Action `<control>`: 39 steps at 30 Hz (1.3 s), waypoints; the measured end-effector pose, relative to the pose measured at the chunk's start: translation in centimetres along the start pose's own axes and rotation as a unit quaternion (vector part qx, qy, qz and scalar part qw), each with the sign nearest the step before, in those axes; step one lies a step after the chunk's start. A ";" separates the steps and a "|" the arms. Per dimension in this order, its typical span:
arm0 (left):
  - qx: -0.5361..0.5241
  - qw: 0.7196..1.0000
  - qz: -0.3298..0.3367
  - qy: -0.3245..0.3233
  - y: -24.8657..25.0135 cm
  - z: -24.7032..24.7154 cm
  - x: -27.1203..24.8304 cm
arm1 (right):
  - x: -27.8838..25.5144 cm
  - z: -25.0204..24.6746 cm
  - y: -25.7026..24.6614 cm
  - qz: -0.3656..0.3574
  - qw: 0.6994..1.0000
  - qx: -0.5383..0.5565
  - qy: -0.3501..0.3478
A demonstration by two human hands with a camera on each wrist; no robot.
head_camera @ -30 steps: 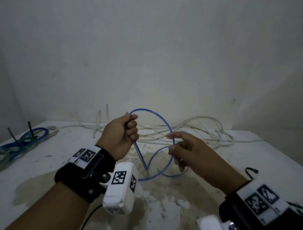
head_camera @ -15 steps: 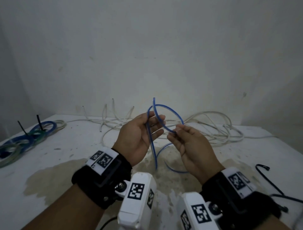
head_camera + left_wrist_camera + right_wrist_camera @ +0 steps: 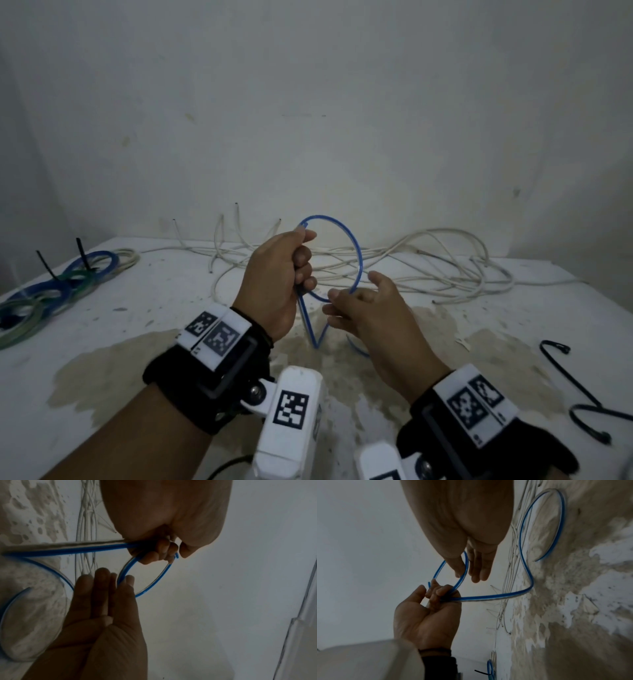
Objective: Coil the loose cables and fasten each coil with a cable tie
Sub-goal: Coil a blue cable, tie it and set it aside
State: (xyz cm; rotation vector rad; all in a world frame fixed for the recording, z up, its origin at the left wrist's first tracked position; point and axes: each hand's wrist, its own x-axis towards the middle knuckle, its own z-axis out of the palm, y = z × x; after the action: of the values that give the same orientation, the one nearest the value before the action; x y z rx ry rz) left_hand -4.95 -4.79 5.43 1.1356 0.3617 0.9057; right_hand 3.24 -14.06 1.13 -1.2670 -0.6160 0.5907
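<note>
A blue cable (image 3: 356, 253) stands in one upright loop above the white table (image 3: 137, 308), and its tail runs down to the stained tabletop. My left hand (image 3: 291, 267) grips the loop's crossing in a fist, with the short cable end poking out above the thumb. In the left wrist view the cable (image 3: 68, 549) leaves that left hand (image 3: 159, 553) toward the table. My right hand (image 3: 356, 305) is at the loop's lower right with fingers straight; the cable lies loosely between thumb and forefinger. The right wrist view shows the same right hand (image 3: 471, 568), cable (image 3: 488, 599) and left hand (image 3: 436, 595).
A tangle of loose white cables (image 3: 428, 270) lies along the back of the table by the wall. Tied blue and green coils (image 3: 51, 291) with upright black ties (image 3: 82, 253) sit at the far left. A black cable tie (image 3: 575, 387) lies at the right.
My left hand has closed from loosely curled fingers into a fist on the cable. My right hand has let go of its pinch and slid down the loop's right side.
</note>
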 end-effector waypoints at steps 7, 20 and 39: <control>-0.017 1.000 -0.008 -0.022 0.1 -0.4 0.1 | -1.2 0.5 0.5 0.000 0.952 -0.241 -0.188; -0.090 0.986 -0.120 -0.077 1.1 -2.4 0.9 | -1.5 0.5 0.6 -0.268 0.810 -0.485 -0.192; -0.110 0.985 -0.116 -0.071 1.1 -3.1 0.8 | -1.3 0.5 1.1 -0.279 0.757 -0.558 -0.194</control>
State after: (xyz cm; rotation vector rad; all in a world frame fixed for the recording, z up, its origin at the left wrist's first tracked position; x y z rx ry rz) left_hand -7.03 -2.14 5.26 0.9258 0.2641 0.6388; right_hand 1.90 -14.40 -0.01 -1.9299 -1.8017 -0.1195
